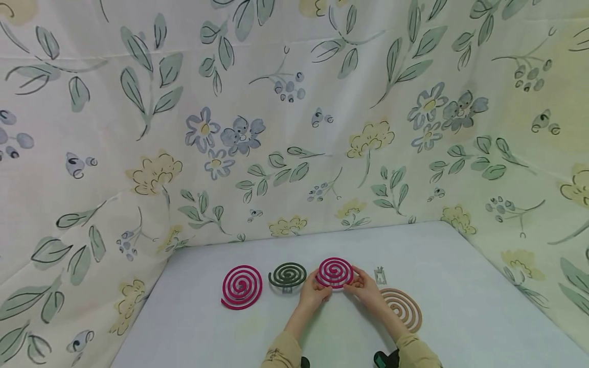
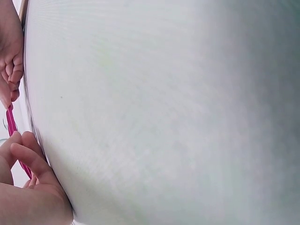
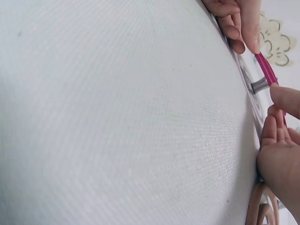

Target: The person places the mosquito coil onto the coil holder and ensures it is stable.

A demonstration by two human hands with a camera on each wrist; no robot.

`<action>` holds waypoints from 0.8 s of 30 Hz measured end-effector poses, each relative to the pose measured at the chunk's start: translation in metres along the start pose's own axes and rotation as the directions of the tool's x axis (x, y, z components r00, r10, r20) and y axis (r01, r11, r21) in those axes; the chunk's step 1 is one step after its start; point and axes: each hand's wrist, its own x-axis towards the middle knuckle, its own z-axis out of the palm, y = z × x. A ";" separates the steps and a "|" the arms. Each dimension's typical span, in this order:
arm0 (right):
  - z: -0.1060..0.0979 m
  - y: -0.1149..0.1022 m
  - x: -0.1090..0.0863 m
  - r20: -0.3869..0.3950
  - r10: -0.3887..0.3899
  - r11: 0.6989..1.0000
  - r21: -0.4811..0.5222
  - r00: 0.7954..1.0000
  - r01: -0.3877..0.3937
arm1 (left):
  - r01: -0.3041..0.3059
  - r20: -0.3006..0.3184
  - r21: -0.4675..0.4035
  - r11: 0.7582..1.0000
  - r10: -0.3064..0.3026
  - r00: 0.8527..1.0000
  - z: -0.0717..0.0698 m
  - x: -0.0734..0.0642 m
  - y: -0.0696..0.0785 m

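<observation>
Left grip (image 1: 315, 292) and right grip (image 1: 366, 289) are both pinching a pink coil (image 1: 335, 270), which is facing up (its width running sideways).

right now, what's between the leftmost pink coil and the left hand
In the head view, the green coil, a small stand beneath it, lies between the leftmost pink coil and the left hand.

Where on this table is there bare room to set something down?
Widest on the right of the table, between the tan coil and the floral cloth. Another patch lies between the left magenta coil and the left sleeve. The middle is crowded: green coil, left hand, held magenta coil, right hand, metal piece.
</observation>
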 end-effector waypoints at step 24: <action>-0.001 0.011 0.006 0.001 0.010 1.000 0.026 1.000 -0.010 | -0.005 -0.005 0.007 1.000 0.006 1.000 0.000 -0.001 0.002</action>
